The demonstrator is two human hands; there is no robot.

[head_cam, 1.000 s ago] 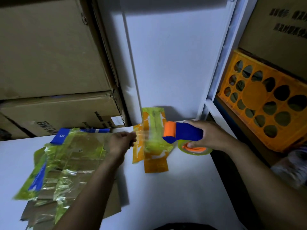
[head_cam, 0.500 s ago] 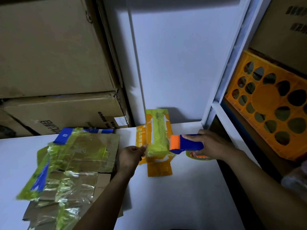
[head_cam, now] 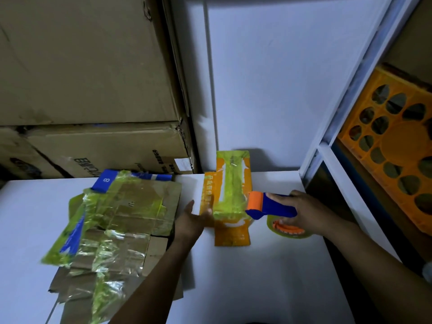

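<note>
A flattened orange carton [head_cam: 231, 232] with a strip of yellow-green tape [head_cam: 230, 190] down its middle lies on the white table [head_cam: 268, 277]. My right hand [head_cam: 306, 212] grips the blue handle of a tape dispenser [head_cam: 271, 205], whose orange roller rests at the carton's right edge. The tape roll [head_cam: 288, 230] sits under that hand. My left hand [head_cam: 192, 218] is beside the carton's left edge with its fingers spread, the thumb touching the carton.
A pile of flattened brown cardboard [head_cam: 117, 230] covered in yellow-green tape lies at the left. Large cardboard boxes [head_cam: 88, 73] stack up behind it. An orange perforated crate [head_cam: 392, 146] sits on a shelf at the right, behind a white post [head_cam: 327, 146].
My left hand has let go of the tape end and opened beside the carton. The dispenser has dropped lower and to the right, down to the carton's right edge.
</note>
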